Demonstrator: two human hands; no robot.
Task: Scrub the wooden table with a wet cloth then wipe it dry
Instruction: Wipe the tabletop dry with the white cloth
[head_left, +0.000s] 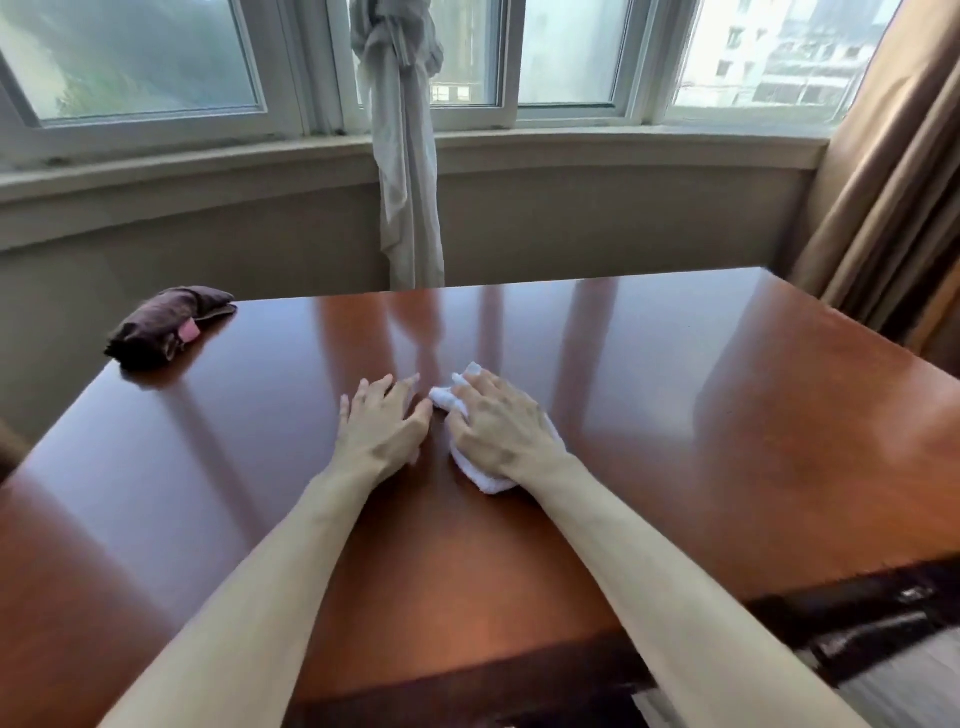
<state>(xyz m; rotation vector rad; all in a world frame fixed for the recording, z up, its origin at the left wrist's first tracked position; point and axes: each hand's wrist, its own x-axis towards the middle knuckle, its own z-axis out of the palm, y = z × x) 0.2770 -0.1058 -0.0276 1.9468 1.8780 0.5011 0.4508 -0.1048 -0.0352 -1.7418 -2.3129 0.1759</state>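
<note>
The glossy reddish-brown wooden table (727, 415) fills most of the view. A small white cloth (480, 475) lies bunched near its middle. My right hand (493, 421) lies flat on top of the cloth with fingers spread, pressing it to the wood; white folds show past the fingertips and under the wrist. Just to its left, my left hand (384, 421) rests palm down on the bare tabletop with its fingers spread, close to the cloth but apart from it.
A dark brown folded cloth with a pink tag (166, 325) sits at the table's far left corner. A knotted white curtain (405, 156) hangs behind the far edge below the windows. Tan drapes (893, 208) hang at the right. A dark chair part (857, 618) shows near the front right.
</note>
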